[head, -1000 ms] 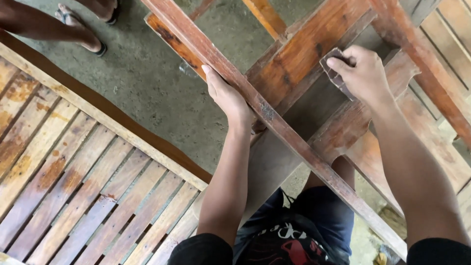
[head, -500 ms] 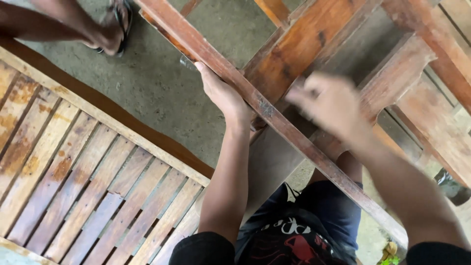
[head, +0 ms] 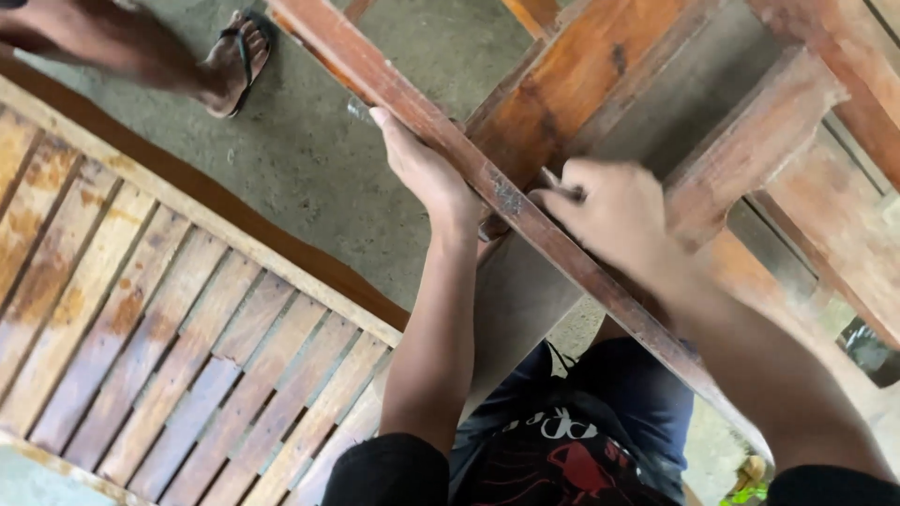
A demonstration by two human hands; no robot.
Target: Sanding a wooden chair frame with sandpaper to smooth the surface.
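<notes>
While left hand [head: 427, 173] fingers clasp worn reddish rail [head: 525, 211], right hand [head: 609, 215] pinches sandpaper [head: 562, 187].

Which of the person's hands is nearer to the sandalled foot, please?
Left. The left hand grips the long wooden rail, closer to the sandalled foot; the right hand is farther away across it.

Furniture workshop (bare wooden frames [head: 581, 84])
</notes>
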